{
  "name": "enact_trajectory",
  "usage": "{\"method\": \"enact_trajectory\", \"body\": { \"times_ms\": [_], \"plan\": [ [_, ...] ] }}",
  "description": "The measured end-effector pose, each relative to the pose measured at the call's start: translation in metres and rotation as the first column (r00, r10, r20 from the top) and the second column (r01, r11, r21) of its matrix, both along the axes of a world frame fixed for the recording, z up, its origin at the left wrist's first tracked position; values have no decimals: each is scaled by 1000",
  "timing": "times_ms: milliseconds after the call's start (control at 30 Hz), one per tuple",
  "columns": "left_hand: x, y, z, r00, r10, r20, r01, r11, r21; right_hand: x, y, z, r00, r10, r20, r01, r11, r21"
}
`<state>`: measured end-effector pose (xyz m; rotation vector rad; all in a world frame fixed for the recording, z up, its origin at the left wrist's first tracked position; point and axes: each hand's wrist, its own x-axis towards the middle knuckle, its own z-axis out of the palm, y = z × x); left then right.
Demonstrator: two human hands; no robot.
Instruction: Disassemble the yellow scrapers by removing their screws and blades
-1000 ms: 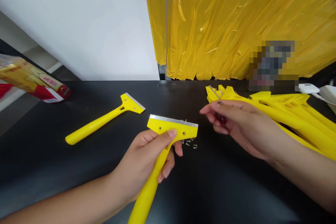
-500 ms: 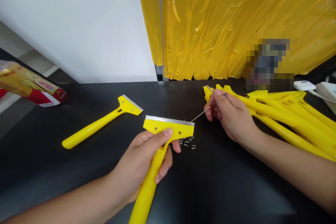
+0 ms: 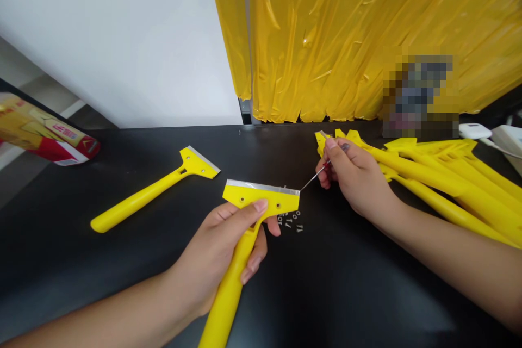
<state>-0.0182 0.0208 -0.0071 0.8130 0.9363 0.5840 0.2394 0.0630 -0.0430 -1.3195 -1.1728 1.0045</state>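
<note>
My left hand is closed around a yellow scraper, its thumb pressed on the head below the metal blade. Two holes show in that head. Between the fingers of my right hand is a thin screwdriver with a reddish collar, and its shaft slants down toward the blade's right end. Whether the tip touches the blade I cannot tell. Small screws and nuts lie on the black table behind the held scraper. Another yellow scraper, with a blade and two screws in its head, rests to the left.
Several yellow scraper handles are piled at the right, beside and beyond my right forearm. A red and gold package is at the left edge. Yellow plastic sheeting and a white panel stand behind the black table.
The screwdriver and my right hand have shifted slightly left and down beside the blade's end. My left hand keeps the scraper nearly still; the view has shifted a little.
</note>
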Motion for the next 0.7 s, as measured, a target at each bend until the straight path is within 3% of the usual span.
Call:
{"method": "enact_trajectory", "body": {
  "times_ms": [400,700],
  "plan": [
    [-1,0,-1,1000,-2,1,2,1000,-7,0,1,-1,1000,11,-27,-11,1000,-27],
    [-1,1,0,1000,16,-3,-16,999,-46,0,0,11,975,-15,-220,8,999,-33]
  ]
}}
